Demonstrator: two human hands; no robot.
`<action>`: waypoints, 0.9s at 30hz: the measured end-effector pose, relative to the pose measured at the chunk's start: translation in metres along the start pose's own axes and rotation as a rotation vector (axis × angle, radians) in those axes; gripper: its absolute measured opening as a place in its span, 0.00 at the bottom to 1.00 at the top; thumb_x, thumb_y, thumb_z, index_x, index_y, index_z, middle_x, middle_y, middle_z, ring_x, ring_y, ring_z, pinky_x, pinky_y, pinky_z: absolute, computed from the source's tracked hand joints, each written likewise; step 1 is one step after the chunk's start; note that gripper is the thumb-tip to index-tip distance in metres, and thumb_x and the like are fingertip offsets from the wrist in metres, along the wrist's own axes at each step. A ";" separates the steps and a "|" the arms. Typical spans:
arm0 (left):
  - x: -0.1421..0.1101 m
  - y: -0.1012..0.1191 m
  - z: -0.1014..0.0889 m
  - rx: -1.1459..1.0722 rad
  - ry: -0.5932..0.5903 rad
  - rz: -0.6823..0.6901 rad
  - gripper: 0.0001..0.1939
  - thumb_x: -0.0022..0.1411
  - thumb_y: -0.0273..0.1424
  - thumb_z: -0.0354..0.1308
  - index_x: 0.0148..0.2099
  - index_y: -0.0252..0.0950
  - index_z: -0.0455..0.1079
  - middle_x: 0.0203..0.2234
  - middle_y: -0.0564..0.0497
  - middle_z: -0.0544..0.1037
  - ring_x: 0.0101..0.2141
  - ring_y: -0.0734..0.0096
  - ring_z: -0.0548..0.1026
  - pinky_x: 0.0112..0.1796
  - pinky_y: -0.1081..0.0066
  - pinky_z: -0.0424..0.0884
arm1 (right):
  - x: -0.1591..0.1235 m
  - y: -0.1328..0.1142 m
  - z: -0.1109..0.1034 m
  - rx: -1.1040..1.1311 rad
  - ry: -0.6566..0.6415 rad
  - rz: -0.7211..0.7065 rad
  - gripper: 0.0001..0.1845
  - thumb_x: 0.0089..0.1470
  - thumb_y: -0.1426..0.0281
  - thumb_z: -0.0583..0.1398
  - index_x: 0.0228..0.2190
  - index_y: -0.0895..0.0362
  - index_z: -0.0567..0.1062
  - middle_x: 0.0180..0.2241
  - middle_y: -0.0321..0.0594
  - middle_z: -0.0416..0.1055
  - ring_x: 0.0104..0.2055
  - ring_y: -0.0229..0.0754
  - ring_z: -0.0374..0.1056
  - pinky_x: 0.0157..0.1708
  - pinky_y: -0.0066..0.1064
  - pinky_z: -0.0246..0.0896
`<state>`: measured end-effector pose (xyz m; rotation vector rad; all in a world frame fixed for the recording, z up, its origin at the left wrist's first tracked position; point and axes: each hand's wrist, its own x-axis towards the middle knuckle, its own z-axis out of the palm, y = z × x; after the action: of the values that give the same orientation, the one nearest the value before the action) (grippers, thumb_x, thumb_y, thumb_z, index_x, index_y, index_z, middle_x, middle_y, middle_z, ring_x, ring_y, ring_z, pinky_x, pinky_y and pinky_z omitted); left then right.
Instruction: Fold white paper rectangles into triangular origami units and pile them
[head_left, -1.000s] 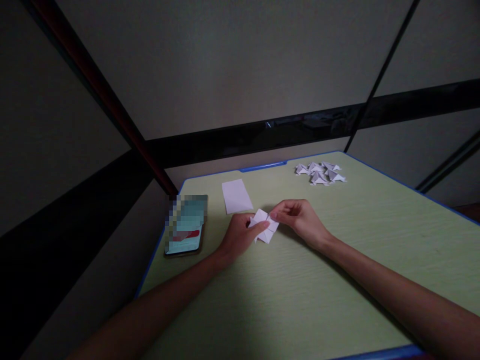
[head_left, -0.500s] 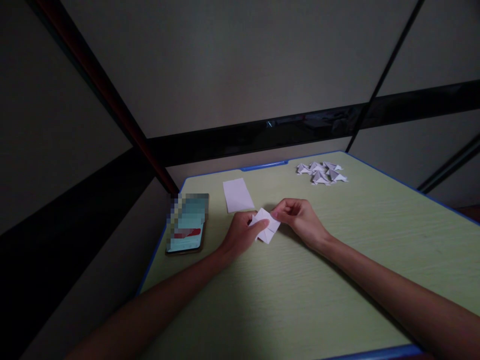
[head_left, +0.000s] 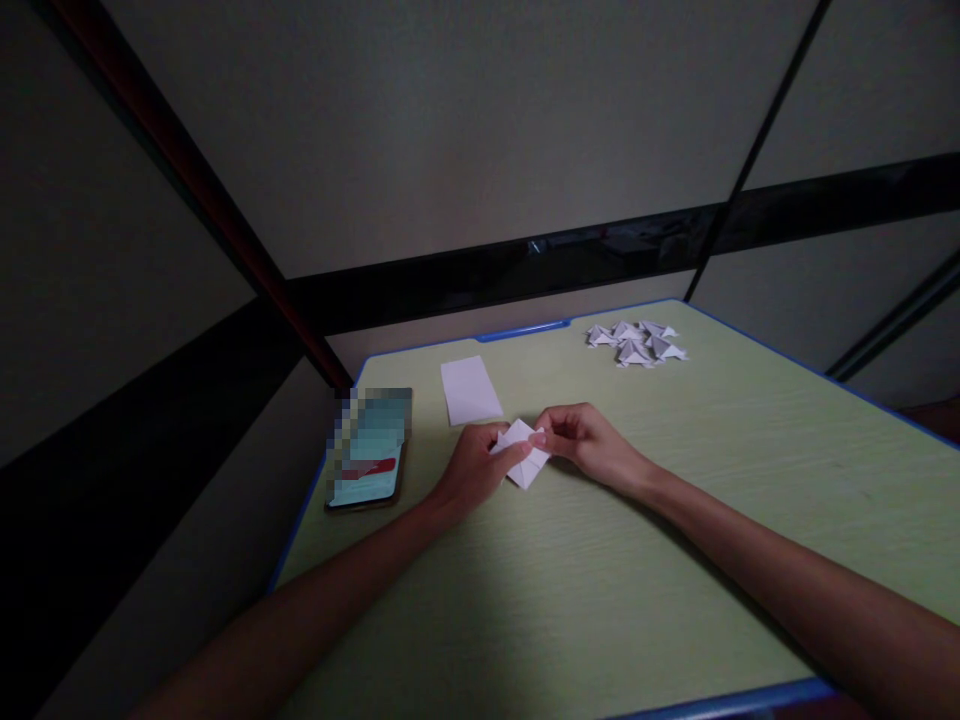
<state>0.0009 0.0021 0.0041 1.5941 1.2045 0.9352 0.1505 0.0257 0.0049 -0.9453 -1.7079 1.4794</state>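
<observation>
A small folded piece of white paper (head_left: 526, 471) is held between both hands over the table, one corner pointing toward me and creases showing on its face. My left hand (head_left: 478, 463) grips its left side, the thumb lying across the top and the other fingers tucked behind. My right hand (head_left: 589, 441) pinches the right corner between thumb and forefinger, and its thumb tip nearly meets the left thumb. The paper's underside is hidden.
On the pale green table (head_left: 600, 590) a phone (head_left: 367, 470) with a lit screen lies at the left. A white paper sheet (head_left: 471, 390) rests behind my left hand. Several folded paper frogs (head_left: 634, 352) sit together at the back right. Dark-banded panels (head_left: 480, 150) stand behind the table.
My right thumb has moved left onto the paper's face, closer to the left thumb. The paper's right and upper flaps now lie flatter. My left hand keeps its grip.
</observation>
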 end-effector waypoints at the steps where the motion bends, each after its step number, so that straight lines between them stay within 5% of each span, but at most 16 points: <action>1: 0.000 -0.001 0.000 -0.002 -0.001 -0.002 0.11 0.48 0.33 0.52 0.19 0.31 0.61 0.14 0.56 0.62 0.19 0.79 0.58 0.20 0.77 0.52 | 0.000 0.000 -0.001 -0.007 -0.007 -0.003 0.17 0.39 0.59 0.58 0.17 0.61 0.66 0.14 0.28 0.54 0.18 0.28 0.46 0.18 0.24 0.39; 9: 0.000 -0.001 0.001 -0.131 0.095 -0.055 0.11 0.46 0.33 0.54 0.19 0.30 0.63 0.13 0.56 0.63 0.17 0.81 0.59 0.19 0.78 0.54 | 0.001 0.000 -0.002 0.155 0.033 -0.022 0.15 0.43 0.60 0.56 0.19 0.60 0.64 0.18 0.32 0.60 0.21 0.30 0.56 0.23 0.25 0.51; 16: 0.003 -0.005 0.002 -0.245 0.180 -0.051 0.11 0.45 0.34 0.56 0.21 0.30 0.64 0.15 0.54 0.67 0.18 0.79 0.64 0.19 0.78 0.60 | -0.002 -0.004 0.005 0.132 0.126 -0.083 0.17 0.30 0.69 0.65 0.22 0.58 0.63 0.18 0.29 0.61 0.18 0.28 0.55 0.17 0.22 0.48; 27: 0.004 -0.009 0.001 -0.421 0.091 -0.038 0.13 0.47 0.35 0.54 0.29 0.27 0.68 0.21 0.48 0.73 0.21 0.75 0.70 0.20 0.77 0.65 | 0.001 0.001 0.003 0.141 0.253 -0.107 0.16 0.29 0.68 0.65 0.21 0.59 0.65 0.17 0.30 0.62 0.18 0.29 0.56 0.18 0.24 0.50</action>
<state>0.0001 0.0070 -0.0044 1.2008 1.0124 1.1593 0.1479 0.0252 0.0034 -0.9094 -1.4311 1.3302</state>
